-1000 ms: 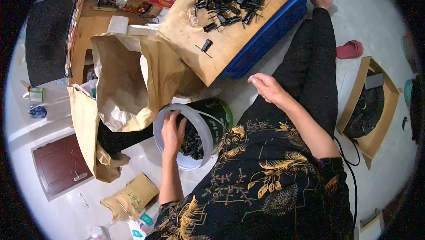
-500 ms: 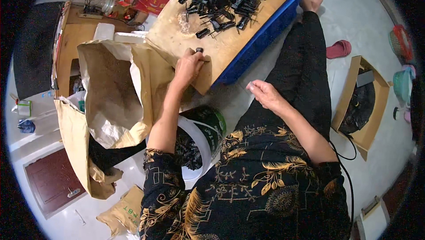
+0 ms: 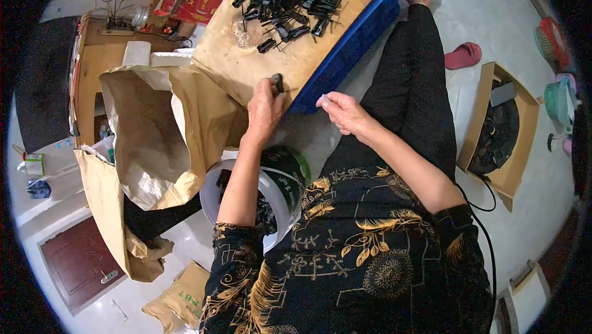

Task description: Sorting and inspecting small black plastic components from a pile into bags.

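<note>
My left hand (image 3: 265, 112) pinches a small black plastic part (image 3: 278, 81) at the near corner of the wooden board (image 3: 229, 63). To its right, my right hand (image 3: 346, 114) is closed, thumb against fingers, on a small thin greyish piece (image 3: 322, 100) too small to identify. The two hands are a short distance apart. A heap of similar black plastic parts (image 3: 296, 2), several with thin stems, lies on the far half of the board. Below my left forearm stands a white bucket (image 3: 216, 211) holding dark pieces (image 3: 266, 215).
Under the board is a blue bin (image 3: 354, 44). An open brown paper sack (image 3: 197, 118) stands on the left. Over on the right, a cardboard box (image 3: 472, 127) holds a coiled black item, near a pink slipper (image 3: 463, 56) and a black cable (image 3: 491, 260).
My left hand has drawn the black part toward the board's near right edge. My right hand has come left, closer to it. The whole view has shifted slightly.
</note>
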The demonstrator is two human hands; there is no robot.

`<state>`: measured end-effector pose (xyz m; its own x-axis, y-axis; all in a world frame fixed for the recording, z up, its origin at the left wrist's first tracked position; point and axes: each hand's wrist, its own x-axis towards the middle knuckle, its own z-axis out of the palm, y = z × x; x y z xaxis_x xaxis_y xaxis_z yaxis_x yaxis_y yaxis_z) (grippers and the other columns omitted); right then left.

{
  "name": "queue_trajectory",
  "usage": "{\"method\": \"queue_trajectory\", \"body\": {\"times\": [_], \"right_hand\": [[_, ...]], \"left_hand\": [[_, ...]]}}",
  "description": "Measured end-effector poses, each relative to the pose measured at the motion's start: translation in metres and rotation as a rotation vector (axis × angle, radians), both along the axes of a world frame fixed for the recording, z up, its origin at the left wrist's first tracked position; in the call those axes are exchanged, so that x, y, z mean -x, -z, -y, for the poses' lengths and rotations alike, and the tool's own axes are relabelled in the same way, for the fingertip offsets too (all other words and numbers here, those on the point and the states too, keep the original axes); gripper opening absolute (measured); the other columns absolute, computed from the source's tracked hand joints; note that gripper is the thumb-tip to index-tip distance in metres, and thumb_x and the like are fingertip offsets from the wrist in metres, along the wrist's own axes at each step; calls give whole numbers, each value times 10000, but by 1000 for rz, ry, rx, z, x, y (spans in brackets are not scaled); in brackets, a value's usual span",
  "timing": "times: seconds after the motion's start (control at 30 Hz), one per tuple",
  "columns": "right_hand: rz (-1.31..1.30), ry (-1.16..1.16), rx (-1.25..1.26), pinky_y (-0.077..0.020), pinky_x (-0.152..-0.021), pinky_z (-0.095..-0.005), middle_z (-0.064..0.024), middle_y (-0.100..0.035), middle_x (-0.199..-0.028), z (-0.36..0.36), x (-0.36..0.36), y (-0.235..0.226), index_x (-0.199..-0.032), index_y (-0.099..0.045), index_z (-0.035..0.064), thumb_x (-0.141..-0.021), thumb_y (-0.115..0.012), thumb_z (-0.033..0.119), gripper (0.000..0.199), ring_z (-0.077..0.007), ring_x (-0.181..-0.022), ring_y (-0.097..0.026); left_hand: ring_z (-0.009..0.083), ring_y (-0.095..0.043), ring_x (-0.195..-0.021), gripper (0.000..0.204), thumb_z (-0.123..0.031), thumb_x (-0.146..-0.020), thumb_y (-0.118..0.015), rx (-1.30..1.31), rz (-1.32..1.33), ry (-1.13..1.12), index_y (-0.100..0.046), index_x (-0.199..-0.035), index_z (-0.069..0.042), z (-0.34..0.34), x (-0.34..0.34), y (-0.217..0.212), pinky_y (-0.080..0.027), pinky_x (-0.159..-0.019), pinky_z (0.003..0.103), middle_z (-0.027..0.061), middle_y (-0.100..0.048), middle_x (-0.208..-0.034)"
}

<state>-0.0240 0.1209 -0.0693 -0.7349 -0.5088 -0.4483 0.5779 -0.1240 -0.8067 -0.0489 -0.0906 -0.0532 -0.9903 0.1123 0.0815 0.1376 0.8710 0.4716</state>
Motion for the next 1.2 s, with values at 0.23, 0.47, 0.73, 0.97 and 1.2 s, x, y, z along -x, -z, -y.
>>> {"method": "queue_trajectory", "body": {"times": [0.23,0.47,0.73,0.97,1.2], "right_hand": [[67,71,53,-199,-346,-174,90,-294,-537,-9,-5,8,-905,-490,98,-918,-451,292,197,-7,-405,-234],[-54,208,76,-189,-339,-178,89,-350,-572,1,1,7,-813,-494,115,-879,-521,232,138,1,-422,-262],[-47,229,-4,-195,-335,-190,81,-331,-548,5,4,26,-797,-488,122,-881,-517,235,144,-13,-410,-254],[76,305,213,-194,-345,-183,88,-291,-531,-27,16,17,-872,-489,111,-915,-457,233,133,-9,-393,-245],[162,333,92,-214,-352,-188,81,-292,-521,-35,8,21,-902,-490,94,-924,-434,228,147,-17,-394,-256]], "left_hand": [[388,-533,-784,137,-121,-816,-519,248,32,-24,-469,-919,-44,-11,-1,4,-431,-660,461,193,-521,-879],[409,-547,-777,109,-114,-849,-465,-51,46,8,-479,-945,-64,-42,-28,10,-426,-664,469,227,-563,-808],[310,-515,-608,99,-69,-799,-550,-98,15,-145,-485,-816,3,-46,-25,16,-416,-587,385,171,-524,-680],[186,-509,-563,83,-83,-815,-547,-251,-54,-226,-506,-817,-11,-34,-33,27,-428,-549,310,109,-512,-624],[193,-541,-557,163,-118,-792,-560,-209,-158,-295,-540,-932,-37,-11,48,5,-433,-516,320,106,-542,-664]]}}
